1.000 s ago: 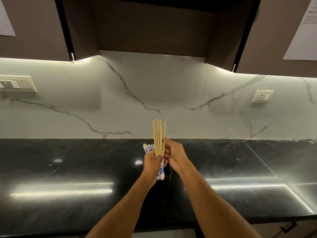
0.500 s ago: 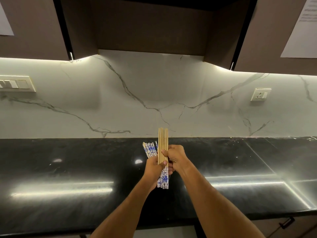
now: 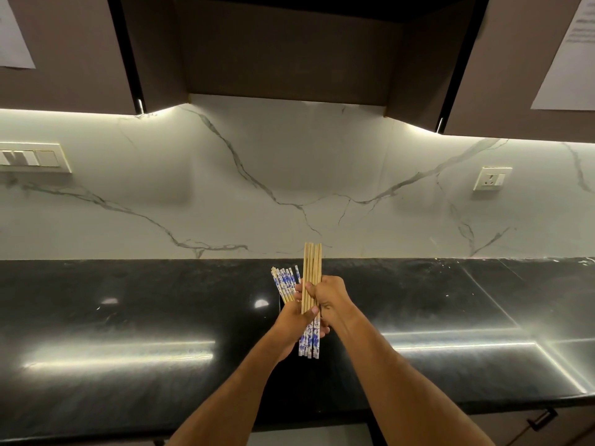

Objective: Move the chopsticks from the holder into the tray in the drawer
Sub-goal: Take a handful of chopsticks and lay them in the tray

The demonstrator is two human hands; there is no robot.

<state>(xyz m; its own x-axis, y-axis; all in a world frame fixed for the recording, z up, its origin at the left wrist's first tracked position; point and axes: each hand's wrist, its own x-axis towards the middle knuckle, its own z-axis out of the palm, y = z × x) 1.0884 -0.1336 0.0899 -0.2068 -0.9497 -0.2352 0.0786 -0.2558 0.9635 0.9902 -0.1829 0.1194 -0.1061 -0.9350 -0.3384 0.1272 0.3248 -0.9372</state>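
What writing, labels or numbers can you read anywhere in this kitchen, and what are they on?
Sheet of paper on the upper right cabinet: a few printed lines near its top, too small and blurred to read.
Sheet of paper on the upper left cabinet: no legible text.
Blue-patterned chopsticks: decoration only, no words.
Nothing else carries readable text.

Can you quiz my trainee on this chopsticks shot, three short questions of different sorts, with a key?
1. True or false: the plain wooden chopsticks stand upright, tips above the hands.
2. Multiple choice: the blue-and-white chopsticks are A) lying flat on the black countertop, B) held in the hands, C) in a drawer tray.
3. Fill in: the wall socket sits on the person's ___ side.

Key
1. True; the left hand and right hand grip them together.
2. B.
3. Right.
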